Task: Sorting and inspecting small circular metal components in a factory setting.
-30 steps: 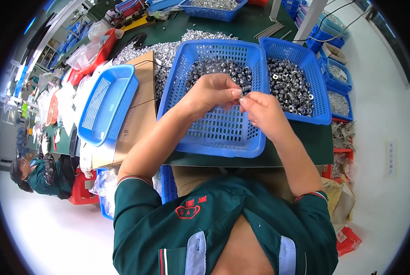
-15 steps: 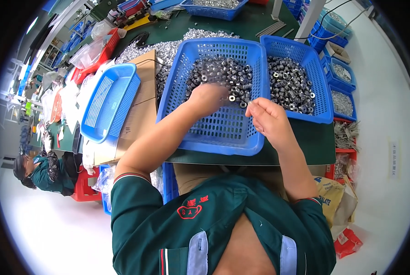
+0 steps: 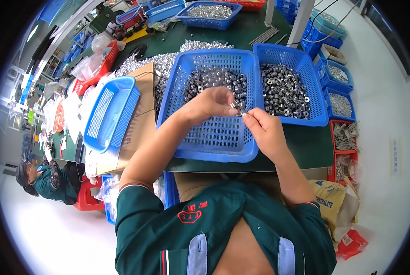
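My left hand is over the blue perforated basket in front of me, pinching a small shiny metal sleeve between thumb and forefinger. Close to it, my right hand is closed in a pinch at the basket's right side. A thin dark piece shows at its fingertips, too small to name. Ring-shaped metal parts are piled in the far half of this basket. Against its right side stands a second blue basket, holding many similar metal parts.
A light blue basket sits on cardboard at left. Silvery parts are heaped on the green table behind. Another basket stands at the back. Bins line the right side. A seated person is far left.
My left hand has come out of the pile and now holds a small metal sleeve by my right fingertips. My right hand has turned slightly and moved down. The view has shifted a little.
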